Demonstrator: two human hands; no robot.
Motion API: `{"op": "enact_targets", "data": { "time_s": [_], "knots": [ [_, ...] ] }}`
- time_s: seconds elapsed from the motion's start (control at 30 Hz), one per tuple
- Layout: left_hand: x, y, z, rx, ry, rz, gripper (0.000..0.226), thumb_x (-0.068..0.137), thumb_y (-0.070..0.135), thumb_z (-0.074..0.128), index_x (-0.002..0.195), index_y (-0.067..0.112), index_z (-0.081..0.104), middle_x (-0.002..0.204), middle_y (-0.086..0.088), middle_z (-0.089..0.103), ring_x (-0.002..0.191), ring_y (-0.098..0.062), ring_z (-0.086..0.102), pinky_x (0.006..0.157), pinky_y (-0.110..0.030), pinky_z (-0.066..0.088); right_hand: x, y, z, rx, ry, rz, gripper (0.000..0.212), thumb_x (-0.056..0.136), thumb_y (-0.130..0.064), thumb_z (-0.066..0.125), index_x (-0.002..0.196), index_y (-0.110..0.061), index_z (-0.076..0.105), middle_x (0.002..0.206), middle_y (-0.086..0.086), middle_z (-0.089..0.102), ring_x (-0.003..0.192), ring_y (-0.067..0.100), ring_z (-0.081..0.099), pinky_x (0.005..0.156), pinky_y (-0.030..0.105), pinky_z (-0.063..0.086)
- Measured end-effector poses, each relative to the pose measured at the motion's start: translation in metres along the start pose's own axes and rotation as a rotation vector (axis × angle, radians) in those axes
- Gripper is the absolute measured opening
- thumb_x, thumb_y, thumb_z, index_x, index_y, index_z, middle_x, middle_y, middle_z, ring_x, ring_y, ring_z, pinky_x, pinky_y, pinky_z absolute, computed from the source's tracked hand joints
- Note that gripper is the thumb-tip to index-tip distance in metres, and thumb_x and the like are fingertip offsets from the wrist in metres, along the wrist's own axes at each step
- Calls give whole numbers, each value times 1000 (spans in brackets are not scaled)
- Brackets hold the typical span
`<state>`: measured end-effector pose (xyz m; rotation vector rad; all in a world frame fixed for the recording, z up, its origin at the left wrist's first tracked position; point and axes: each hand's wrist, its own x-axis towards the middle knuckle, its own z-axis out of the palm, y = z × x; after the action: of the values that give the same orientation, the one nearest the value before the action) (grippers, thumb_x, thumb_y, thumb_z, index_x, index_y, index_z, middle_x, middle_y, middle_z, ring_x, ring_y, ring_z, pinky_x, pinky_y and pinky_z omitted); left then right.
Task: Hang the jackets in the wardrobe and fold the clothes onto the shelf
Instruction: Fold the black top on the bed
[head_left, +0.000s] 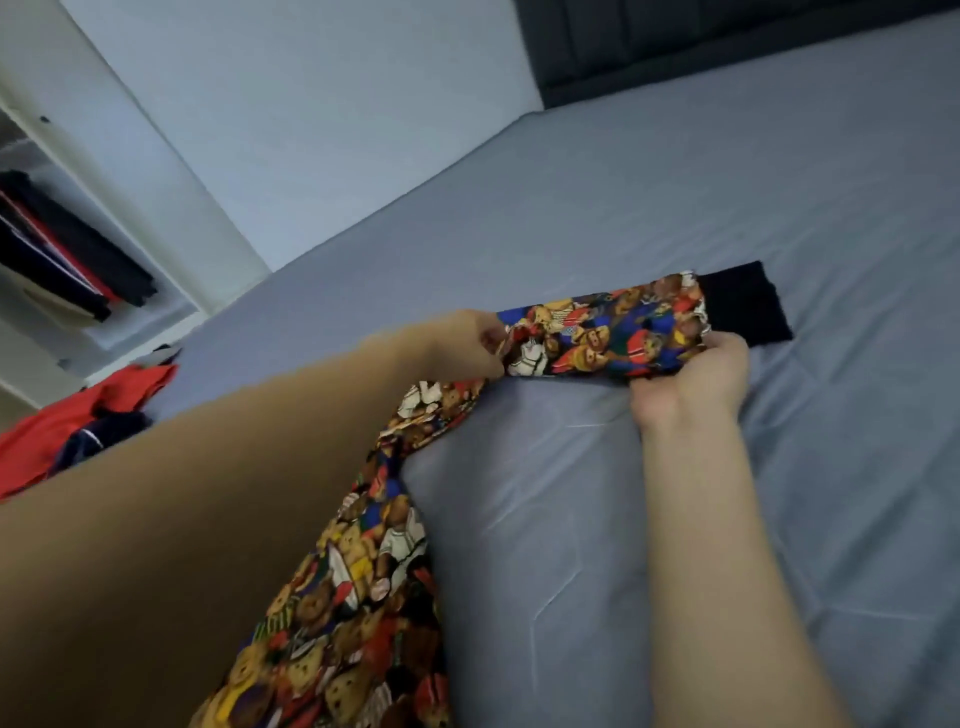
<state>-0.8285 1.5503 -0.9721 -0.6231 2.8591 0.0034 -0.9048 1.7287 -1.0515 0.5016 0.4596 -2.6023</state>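
Both hands are on the printed garment, a teddy-bear patterned cloth. Left hand pinches one end of the top edge, fingers curled into the fabric. Right hand grips the other end, fingers wrapped under the edge. Between them the edge is pulled fairly taut across the bed; the rest of the cloth trails down toward the camera, partly under the left forearm.

Progress, as I read it:
- Wardrobe at the left already has dark and red clothes hanging in it, so the jacket part looks at least partly done. Can't tell whether all jackets are up.
- Black garment lies flat on the bed just behind the right hand, touching the printed one. Looks folded but not yet shelved.
- Printed garment is mid-fold or being laid out, not finished.
- Red and navy pile sits at the left edge of the bed, crumpled, untouched.

Still left, judging by this: finish the current fold, deal with the red/navy pile, move folded pieces onto the shelf. The shelf itself isn't clearly in view, so can't say what's already on it. Roughly mid-task.
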Motion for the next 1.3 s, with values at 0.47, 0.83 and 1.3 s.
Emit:
{"op": "enact_targets", "data": {
  "time_s": [0.47,0.83,1.3],
  "knots": [
    [-33,-25,45,-252,37,-113,23,96,34,54,81,17,59,85,2,59,81,-18,56,69,-31,45,-12,26,26,-356,-111,-47,21,101,-32,48,90,-20,61,85,-2,68,78,13,66,77,33,55],
    [-239,-204,34,-1223,432,-699,22,100,23,44,105,8,60,114,-16,66,90,-26,62,77,-34,49,-160,202,103,-1388,-669,-623,40,103,-37,37,75,-16,56,77,-2,56,72,17,53,63,32,36],
    [-267,-281,116,-1652,604,-1084,29,96,20,57,122,8,58,101,-7,62,88,-27,63,60,-34,47,-114,253,-7,-2338,-433,-881,98,74,-53,60,152,-24,8,160,9,-4,147,31,-9,114,62,-3]
  ]
}}
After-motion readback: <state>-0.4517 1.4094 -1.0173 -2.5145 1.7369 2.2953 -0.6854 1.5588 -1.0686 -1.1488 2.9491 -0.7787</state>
